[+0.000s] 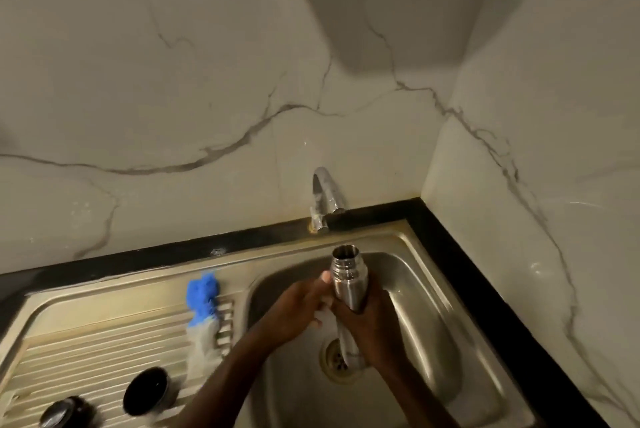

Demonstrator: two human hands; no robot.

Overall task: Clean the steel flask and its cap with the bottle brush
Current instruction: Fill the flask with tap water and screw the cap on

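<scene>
The steel flask (346,284) is held over the sink basin, open mouth pointing up toward the tap, cap off. My right hand (372,329) is wrapped around its lower body. My left hand (299,311) grips the flask from the left, thumb near the neck. The bottle brush (203,306), with a blue bristle head and a pale handle, lies on the ribbed drainboard to the left of the basin. Two dark round pieces, one the cap (146,391) and another lid-like piece (64,413), rest on the drainboard at lower left.
The steel sink (426,299) has a drain (337,356) below the flask. A chrome tap (325,197) stands at the back rim; no water stream shows. A black counter edge and marble walls enclose the back and right.
</scene>
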